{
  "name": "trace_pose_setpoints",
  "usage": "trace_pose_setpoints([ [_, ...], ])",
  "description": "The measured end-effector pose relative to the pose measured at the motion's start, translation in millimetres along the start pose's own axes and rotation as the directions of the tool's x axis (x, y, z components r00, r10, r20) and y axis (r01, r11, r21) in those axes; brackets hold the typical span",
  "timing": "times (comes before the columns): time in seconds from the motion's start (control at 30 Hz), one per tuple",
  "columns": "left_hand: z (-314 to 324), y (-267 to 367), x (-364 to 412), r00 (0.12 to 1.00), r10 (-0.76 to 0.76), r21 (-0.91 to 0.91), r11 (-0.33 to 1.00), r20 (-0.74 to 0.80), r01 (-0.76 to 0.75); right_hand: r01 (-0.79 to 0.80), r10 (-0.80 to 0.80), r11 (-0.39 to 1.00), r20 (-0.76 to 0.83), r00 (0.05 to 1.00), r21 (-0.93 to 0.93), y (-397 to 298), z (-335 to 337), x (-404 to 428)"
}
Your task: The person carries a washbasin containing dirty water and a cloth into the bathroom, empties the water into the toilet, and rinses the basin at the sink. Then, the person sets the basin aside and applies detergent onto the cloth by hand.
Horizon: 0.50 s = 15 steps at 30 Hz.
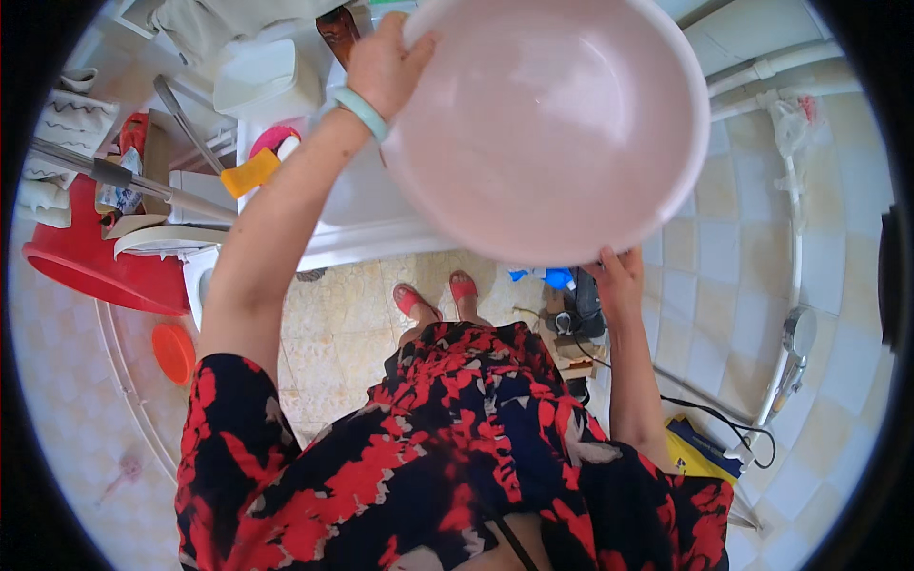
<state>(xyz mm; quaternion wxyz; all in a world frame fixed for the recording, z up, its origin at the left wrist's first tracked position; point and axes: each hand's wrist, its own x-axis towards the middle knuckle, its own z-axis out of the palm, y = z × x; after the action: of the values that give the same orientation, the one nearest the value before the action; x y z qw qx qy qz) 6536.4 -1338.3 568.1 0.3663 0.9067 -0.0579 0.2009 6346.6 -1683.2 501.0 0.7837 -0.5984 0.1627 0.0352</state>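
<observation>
A large, pale pink plastic basin (535, 135) is held up in front of me, its smooth inner side turned towards me. My left hand (389, 71) grips its rim at the upper left, with a pale green bangle on that wrist. At the lower right of the rim, my right hand (615, 278) holds it with the thumb in front; the other fingers are partly hidden. Behind the basin shows a white sink counter (364, 200), largely covered by it. I cannot tell whether the basin touches the counter.
Left of my arm are a white plastic tub (268, 82), a yellow cloth (250, 173), a red bucket (107, 264) and a metal pole (136, 182). On the right wall hangs a shower head (798, 332). Cables and a blue item (546, 277) lie low at the right.
</observation>
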Motion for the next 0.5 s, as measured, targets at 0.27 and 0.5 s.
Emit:
trace_pose_setpoints([
  [0.27, -77, 34, -29, 0.998, -0.036, -0.127, 0.991, -0.053, 0.029, -0.165, 0.134, 0.97, 0.178, 0.975, 0.177, 65, 44, 41],
  [0.5, -122, 85, -37, 0.998, -0.015, -0.016, 1.0, 0.064, 0.016, -0.281, 0.235, 0.946, 0.256, 0.938, 0.162, 84, 80, 49],
])
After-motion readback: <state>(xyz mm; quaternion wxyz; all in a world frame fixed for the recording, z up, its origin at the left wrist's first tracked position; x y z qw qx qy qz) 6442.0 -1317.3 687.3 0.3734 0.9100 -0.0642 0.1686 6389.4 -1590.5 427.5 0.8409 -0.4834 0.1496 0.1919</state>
